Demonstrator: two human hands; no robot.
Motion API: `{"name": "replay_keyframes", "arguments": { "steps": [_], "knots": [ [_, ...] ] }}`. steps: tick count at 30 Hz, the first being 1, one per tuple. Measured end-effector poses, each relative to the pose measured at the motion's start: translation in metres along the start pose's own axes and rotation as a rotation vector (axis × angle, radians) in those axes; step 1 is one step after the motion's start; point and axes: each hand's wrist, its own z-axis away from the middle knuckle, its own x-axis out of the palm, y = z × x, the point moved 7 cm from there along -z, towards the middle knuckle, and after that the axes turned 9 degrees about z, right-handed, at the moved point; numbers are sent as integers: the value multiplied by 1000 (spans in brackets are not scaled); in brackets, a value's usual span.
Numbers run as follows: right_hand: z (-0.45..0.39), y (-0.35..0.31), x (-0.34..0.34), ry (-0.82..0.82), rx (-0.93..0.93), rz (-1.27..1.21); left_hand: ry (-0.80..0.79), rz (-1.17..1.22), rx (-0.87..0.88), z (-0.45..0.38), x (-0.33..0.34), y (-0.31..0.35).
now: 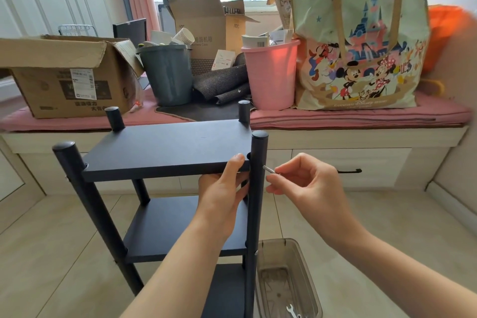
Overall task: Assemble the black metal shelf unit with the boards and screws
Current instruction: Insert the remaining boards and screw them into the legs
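Note:
The black shelf unit stands on the floor in front of me, its top board (167,147) sitting between four round black posts. My left hand (222,188) grips the top board's front right corner, thumb on top and fingers underneath. My right hand (302,178) pinches a silver screw (268,169) whose tip touches the right side of the front right post (258,188) at board height. A middle board (185,227) and a lower board (224,292) are fixed below.
A translucent plastic box (291,253) with a small wrench (291,310) stands on the floor right of the shelf. Behind it a pink-cushioned window bench (361,116) holds cardboard boxes, a grey bin (167,75), a pink bin (271,77) and a large cartoon tote bag (361,41).

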Motion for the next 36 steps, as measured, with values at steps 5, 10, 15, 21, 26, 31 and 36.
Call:
{"name": "replay_keyframes", "arguments": {
  "steps": [5,10,15,21,26,31,36],
  "knots": [
    [-4,0,5,-4,-6,-24,-4,19,-5,0,0,-1],
    [-7,-1,9,-16,-14,-24,-15,21,1,1,1,-1],
    [-11,-6,8,6,-78,82,-12,27,3,2,1,-1],
    [-9,-11,8,28,-126,147,1,27,2,0,0,-3],
    [-10,-14,7,48,-133,240,4,22,13,0,0,-2],
    [-10,-18,7,75,-177,336,0,17,17,0,0,-2],
    [-10,-24,7,88,-285,461,10,11,18,-1,-1,-2]
  ]
}}
